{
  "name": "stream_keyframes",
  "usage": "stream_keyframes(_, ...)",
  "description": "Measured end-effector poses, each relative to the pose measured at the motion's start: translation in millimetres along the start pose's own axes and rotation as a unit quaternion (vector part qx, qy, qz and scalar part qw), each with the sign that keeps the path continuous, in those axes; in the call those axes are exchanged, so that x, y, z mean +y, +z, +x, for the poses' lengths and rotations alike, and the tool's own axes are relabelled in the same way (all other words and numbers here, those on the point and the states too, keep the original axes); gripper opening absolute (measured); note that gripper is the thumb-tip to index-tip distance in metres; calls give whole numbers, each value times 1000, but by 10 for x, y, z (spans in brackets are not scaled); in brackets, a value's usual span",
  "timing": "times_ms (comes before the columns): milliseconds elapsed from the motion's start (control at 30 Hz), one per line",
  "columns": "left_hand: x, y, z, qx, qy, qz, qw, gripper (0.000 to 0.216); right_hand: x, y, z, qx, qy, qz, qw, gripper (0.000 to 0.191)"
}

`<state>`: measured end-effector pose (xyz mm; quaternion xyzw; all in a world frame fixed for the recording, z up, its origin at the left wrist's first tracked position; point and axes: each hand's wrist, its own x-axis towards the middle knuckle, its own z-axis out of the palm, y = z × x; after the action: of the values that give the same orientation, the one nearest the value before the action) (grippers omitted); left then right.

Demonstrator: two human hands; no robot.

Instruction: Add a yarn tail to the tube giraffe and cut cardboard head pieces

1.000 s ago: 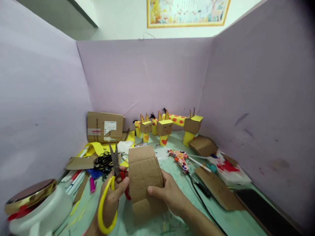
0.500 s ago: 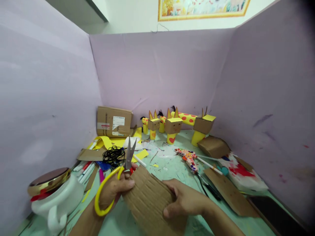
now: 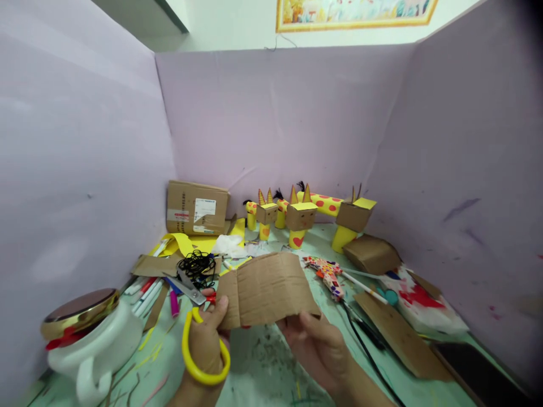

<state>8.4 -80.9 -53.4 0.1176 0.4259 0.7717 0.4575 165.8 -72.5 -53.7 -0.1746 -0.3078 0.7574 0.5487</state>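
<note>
A creased piece of brown cardboard [image 3: 271, 288] is held up over the table between both hands. My left hand [image 3: 207, 333] pinches its left end, thumb on the near face. Yellow-handled scissors [image 3: 193, 291] hang on that same hand, blades pointing to the upper left and slightly apart. My right hand [image 3: 318, 342] grips the lower right edge, thumb on top and fingers underneath. Behind the cardboard stand several giraffe-like figures with box heads, such as the middle figure [image 3: 301, 217] with striped horns.
At the left are a white lidded jar [image 3: 97, 350], markers [image 3: 146, 299], black cord [image 3: 197, 267] and a cardboard box [image 3: 197, 208]. To the right lie a patterned glue gun [image 3: 326, 274] with its cable, cardboard strips [image 3: 403, 339] and a dark phone [image 3: 479, 370]. Lilac panels enclose the table.
The cardboard has been lifted and turned from slanting downward to lying crosswise. The scissors have swung from pointing up to pointing left. My right hand has shifted under the cardboard's edge.
</note>
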Motion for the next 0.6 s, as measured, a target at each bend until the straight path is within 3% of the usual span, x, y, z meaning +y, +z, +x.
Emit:
stream_keyframes(100,-56,-45,-9,11,12,44,999,35,-8,-25,16,49,13,51,997,50)
stream_keyframes(233,-130,-63,-40,35,21,89,995,39,16,33,4,0,2,41,999,57)
stream_keyframes(300,-195,-54,-110,15,17,106,994,43,93,75,-11,-1,6,12,1000,57)
stream_keyframes(400,-295,-38,-252,-33,39,145,988,48,170,55,6,52,-18,-26,998,57)
stream_keyframes(600,-280,-68,-305,-114,93,234,961,41,-34,-134,155,126,-83,-85,985,71)
